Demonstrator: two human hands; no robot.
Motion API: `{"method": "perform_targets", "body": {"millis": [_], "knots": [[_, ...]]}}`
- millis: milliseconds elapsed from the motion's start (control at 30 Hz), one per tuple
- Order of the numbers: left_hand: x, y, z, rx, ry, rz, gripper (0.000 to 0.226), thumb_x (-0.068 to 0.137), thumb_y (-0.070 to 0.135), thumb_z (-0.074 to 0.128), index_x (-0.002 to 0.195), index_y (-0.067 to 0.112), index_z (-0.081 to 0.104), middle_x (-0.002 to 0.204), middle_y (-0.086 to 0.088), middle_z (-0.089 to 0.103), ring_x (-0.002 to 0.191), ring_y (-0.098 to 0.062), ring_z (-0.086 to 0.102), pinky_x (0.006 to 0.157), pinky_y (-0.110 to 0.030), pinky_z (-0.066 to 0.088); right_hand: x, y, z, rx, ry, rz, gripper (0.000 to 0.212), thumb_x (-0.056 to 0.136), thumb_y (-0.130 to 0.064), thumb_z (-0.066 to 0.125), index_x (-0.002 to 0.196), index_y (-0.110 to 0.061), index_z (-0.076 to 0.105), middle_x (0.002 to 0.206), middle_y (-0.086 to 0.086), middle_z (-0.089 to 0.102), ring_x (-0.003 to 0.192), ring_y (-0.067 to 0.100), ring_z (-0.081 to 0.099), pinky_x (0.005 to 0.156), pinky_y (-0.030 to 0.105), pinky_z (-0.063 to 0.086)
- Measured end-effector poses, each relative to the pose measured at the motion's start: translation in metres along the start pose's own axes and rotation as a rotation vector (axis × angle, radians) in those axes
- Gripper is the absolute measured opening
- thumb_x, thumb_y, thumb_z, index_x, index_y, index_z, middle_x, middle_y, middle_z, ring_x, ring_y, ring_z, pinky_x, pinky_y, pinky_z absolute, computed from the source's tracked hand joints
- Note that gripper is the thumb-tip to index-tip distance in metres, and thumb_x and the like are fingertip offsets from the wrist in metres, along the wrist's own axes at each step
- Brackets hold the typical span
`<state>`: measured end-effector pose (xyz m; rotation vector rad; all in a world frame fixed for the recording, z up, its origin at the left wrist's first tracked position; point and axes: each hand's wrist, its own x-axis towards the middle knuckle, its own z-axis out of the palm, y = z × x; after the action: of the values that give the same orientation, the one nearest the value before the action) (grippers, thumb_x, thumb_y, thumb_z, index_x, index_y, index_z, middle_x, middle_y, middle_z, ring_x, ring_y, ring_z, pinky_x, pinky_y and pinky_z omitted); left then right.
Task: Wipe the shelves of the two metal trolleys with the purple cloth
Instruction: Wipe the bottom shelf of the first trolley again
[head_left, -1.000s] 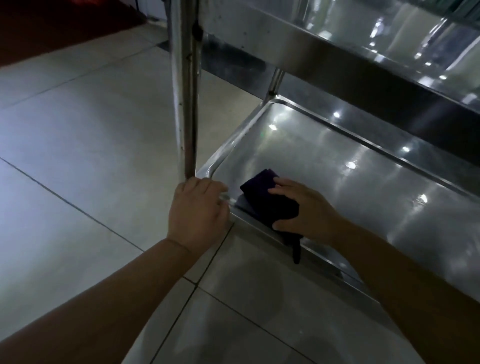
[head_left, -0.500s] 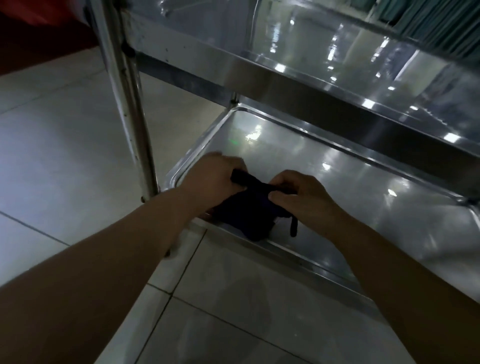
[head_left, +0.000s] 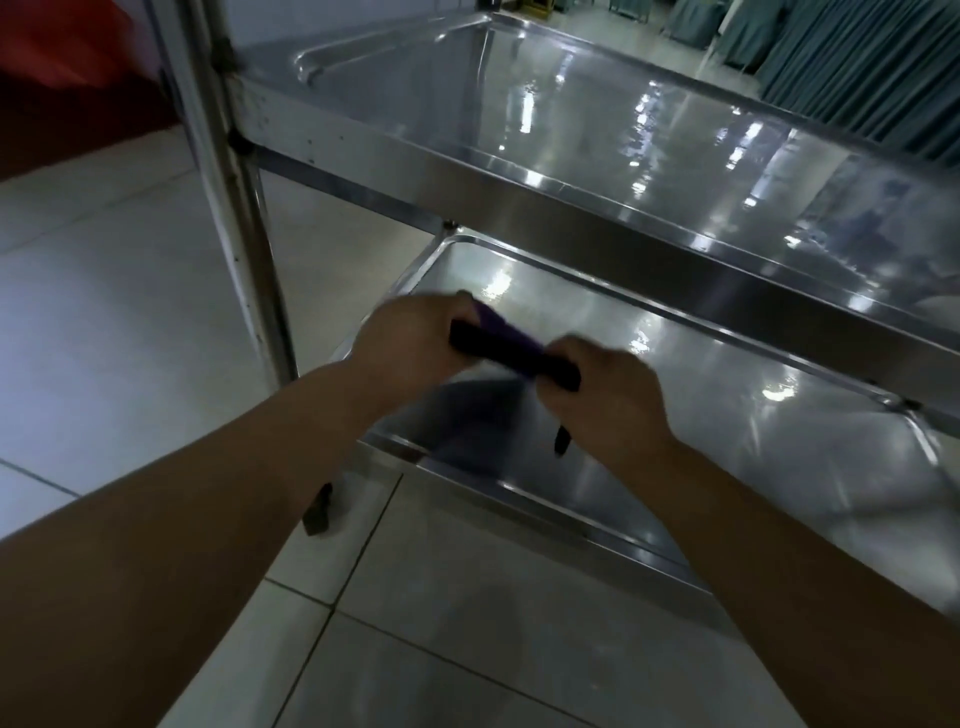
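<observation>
The purple cloth (head_left: 506, 347) is stretched between both hands above the near left corner of the trolley's bottom shelf (head_left: 727, 415). My left hand (head_left: 410, 343) grips its left end and my right hand (head_left: 608, 395) grips its right end. A dark strip of the cloth hangs down below my right hand. The cloth is lifted off the shelf surface. Above and behind it lies the shiny upper shelf (head_left: 597, 135) of the same metal trolley. Only one trolley is in view.
The trolley's upright post (head_left: 234, 218) stands left of my hands, with a castor (head_left: 319, 512) near the floor below it. Pale floor tiles (head_left: 104, 312) spread to the left and front. Teal curtains (head_left: 857, 67) hang at the far right, and something red (head_left: 62, 47) is at top left.
My left hand let go of the shelf rim and took hold of the cloth. Both hands lifted the cloth off the bottom shelf and pulled it out between them. The view rose.
</observation>
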<state>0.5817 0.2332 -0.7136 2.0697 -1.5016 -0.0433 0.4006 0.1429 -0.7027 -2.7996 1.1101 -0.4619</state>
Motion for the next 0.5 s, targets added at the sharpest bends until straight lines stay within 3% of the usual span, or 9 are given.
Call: {"method": "perform_targets", "body": {"millis": [100, 200, 300, 367, 433, 500], "knots": [[-0.029, -0.016, 0.015, 0.059, -0.475, -0.017, 0.025, 0.074, 0.035, 0.074, 0.091, 0.034, 0.055, 0.092, 0.011, 0.056, 0.094, -0.012, 0.056, 0.080, -0.027, 0.043, -0.029, 0.004, 0.013, 0.100, -0.363, -0.119, 0.025, 0.087, -0.030, 0.066, 0.111, -0.024, 0.067, 0.091, -0.003, 0.069, 0.084, 0.017, 0.064, 0.071, 0.022, 0.043], [-0.042, -0.025, 0.020, -0.046, -0.617, -0.093, 0.033, 0.072, 0.029, 0.079, 0.081, 0.040, 0.050, 0.085, 0.021, 0.048, 0.089, -0.007, 0.053, 0.071, -0.018, 0.038, -0.030, 0.003, 0.021, 0.263, -0.578, -0.112, 0.021, 0.085, -0.023, 0.069, 0.105, -0.017, 0.070, 0.081, -0.012, 0.061, 0.070, 0.002, 0.057, 0.062, 0.012, 0.040], [-0.030, -0.035, 0.011, -0.345, -0.543, -0.236, 0.032, 0.073, 0.014, 0.077, 0.091, 0.032, 0.057, 0.094, 0.014, 0.056, 0.087, -0.007, 0.056, 0.067, -0.013, 0.044, 0.002, 0.005, 0.022, 0.397, -0.545, 0.030, 0.015, 0.081, -0.017, 0.073, 0.095, -0.012, 0.072, 0.083, 0.000, 0.068, 0.071, 0.007, 0.060, 0.060, 0.013, 0.045], [-0.020, -0.036, 0.011, -0.452, -0.377, -0.310, 0.031, 0.076, 0.012, 0.075, 0.099, 0.024, 0.057, 0.092, 0.009, 0.057, 0.084, -0.011, 0.056, 0.060, -0.008, 0.042, 0.023, 0.009, 0.025, 0.374, -0.428, 0.085, 0.016, 0.079, -0.020, 0.074, 0.095, -0.017, 0.071, 0.088, -0.001, 0.069, 0.080, 0.012, 0.063, 0.068, 0.018, 0.050], [-0.016, -0.033, 0.018, -0.388, -0.204, -0.345, 0.037, 0.079, 0.018, 0.074, 0.110, 0.020, 0.056, 0.092, 0.008, 0.055, 0.082, -0.010, 0.053, 0.062, -0.014, 0.042, 0.036, 0.011, 0.028, 0.196, -0.345, 0.043, 0.023, 0.081, -0.028, 0.073, 0.102, -0.021, 0.068, 0.098, -0.001, 0.069, 0.092, 0.018, 0.064, 0.081, 0.032, 0.052], [-0.015, -0.032, 0.028, -0.262, -0.097, -0.375, 0.044, 0.082, 0.023, 0.072, 0.121, 0.019, 0.052, 0.101, 0.007, 0.056, 0.085, -0.010, 0.053, 0.072, -0.022, 0.042, 0.036, 0.009, 0.034, -0.061, -0.337, -0.068, 0.043, 0.084, -0.029, 0.071, 0.124, -0.024, 0.057, 0.122, 0.001, 0.061, 0.111, 0.021, 0.057, 0.094, 0.036, 0.045]]}}
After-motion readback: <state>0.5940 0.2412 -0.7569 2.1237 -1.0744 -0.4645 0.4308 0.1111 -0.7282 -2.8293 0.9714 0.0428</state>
